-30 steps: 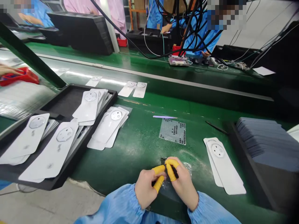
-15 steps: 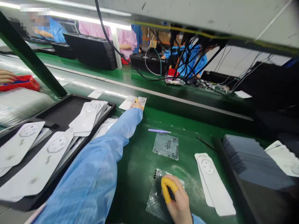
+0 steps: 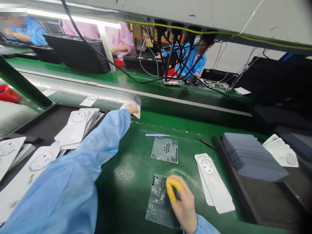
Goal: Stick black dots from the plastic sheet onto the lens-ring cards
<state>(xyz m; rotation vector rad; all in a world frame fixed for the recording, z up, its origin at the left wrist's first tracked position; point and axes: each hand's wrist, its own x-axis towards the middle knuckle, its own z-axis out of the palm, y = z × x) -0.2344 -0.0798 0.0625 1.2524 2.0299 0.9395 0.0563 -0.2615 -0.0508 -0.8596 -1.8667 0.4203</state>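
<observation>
My left hand, in a blue sleeve, reaches far out to the belt's edge. Its fingers are closed on a white panel that stands tilted; another white panel's edge shows behind the hand. Nearer the front, my right hand wears yellow finger covers, thumb and forefinger pinched together. Whatever sits in that pinch, if anything, is too small to tell. Below it lies a bubble-wrap sheet with a few black dots at its corner. A second bubble-wrap sheet bears many small black pieces, with purple tweezers just beyond.
Two overlapping white panels lie right of my right hand. A black tray holds grey sheets. Another black tray at left holds stacked white panels. More panels lie on the belt. Cables hang ahead; co-workers sit beyond.
The white panel under my left hand has gone from lying flat to tilted up in its fingers. My right hand keeps its pinch over the bubble wrap. The whole view has shifted somewhat.
</observation>
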